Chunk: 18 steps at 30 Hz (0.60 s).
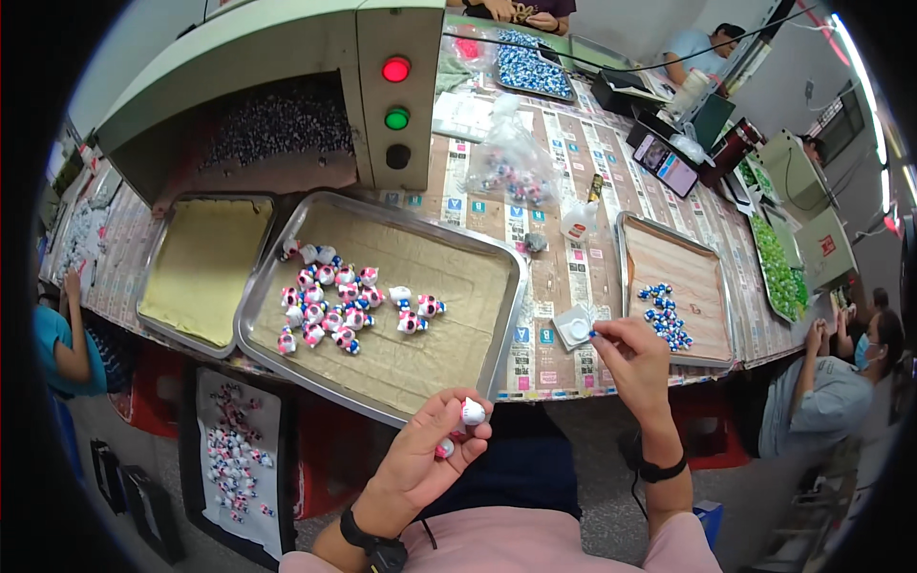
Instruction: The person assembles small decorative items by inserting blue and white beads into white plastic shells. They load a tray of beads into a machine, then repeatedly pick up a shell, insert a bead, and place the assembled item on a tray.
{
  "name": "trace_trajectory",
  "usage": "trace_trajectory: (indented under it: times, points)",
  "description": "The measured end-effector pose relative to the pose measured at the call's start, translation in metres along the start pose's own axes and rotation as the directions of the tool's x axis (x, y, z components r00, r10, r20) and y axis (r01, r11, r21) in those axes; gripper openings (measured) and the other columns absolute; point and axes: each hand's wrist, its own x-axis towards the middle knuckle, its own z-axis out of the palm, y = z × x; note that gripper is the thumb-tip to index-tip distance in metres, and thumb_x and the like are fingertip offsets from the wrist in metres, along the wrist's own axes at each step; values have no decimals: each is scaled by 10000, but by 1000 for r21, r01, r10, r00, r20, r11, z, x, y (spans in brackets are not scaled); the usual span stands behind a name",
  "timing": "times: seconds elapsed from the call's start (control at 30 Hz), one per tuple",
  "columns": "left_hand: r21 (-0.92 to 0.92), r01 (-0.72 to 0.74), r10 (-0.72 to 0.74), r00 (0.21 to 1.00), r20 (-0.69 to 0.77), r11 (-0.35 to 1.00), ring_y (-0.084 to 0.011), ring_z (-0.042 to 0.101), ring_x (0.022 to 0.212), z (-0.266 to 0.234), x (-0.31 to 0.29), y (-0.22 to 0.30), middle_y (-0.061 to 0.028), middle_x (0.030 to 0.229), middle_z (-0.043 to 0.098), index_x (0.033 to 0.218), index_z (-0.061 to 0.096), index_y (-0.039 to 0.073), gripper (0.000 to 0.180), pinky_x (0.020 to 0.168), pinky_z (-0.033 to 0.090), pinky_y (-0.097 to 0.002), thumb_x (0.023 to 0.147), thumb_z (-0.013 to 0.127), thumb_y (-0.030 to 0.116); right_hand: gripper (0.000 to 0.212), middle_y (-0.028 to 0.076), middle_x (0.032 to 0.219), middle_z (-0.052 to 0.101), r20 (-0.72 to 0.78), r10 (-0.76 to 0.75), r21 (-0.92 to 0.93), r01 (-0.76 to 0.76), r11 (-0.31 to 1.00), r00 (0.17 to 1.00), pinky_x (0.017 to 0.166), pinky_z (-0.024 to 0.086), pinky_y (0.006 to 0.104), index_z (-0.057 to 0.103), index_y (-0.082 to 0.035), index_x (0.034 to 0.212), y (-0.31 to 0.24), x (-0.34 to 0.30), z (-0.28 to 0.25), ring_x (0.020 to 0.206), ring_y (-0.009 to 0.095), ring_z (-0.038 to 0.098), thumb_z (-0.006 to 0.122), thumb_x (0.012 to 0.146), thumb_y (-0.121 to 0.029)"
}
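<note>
My left hand [413, 454] is closed around a small white and pink toy figurine [472, 413], and a second pink and white piece shows lower between its fingers. With thumb and forefinger, my right hand [638, 368] pinches a tiny blue piece [593, 334] beside a small white square dish [573, 328] at the table's front edge. A metal tray [449, 368] with a tan lining lies left of my hands, and pink, white and blue figurines [325, 301] are grouped on it. Small blue and white parts [666, 313] lie in another tray [673, 250] on the right.
A machine [396, 29] with red and green lights stands at the back left, next to a yellow-lined tray [201, 272]. Beyond the dish are a white bottle [577, 222], a plastic bag [511, 158] and a phone [666, 164]. Below left, more figurines lie on a white-lined tray [272, 411]. Other people sit around.
</note>
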Motion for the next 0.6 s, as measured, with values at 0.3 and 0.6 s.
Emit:
trace_trajectory:
  times: [0.3,0.6]
  points:
    - [9,-39,39,999,-12,999,-211,632,1129,4,-5,-15,-122,1209,616,1182,576,22,205,984,544,-309,992,585,101,118,140,871,694,166,-73,-188,104,977,983,675,527,347,733,-12,923,17,21,12,780,284,681,710,809,-33]
    - [-12,-2,0,995,-99,1000,-308,560,1256,18,2,-23,-182,1281,586,1186,583,-10,227,1072,504,-353,960,562,-10,129,150,878,694,121,-123,-188,144,972,985,679,527,344,729,-1,928,19,14,12,780,294,682,718,801,-20]
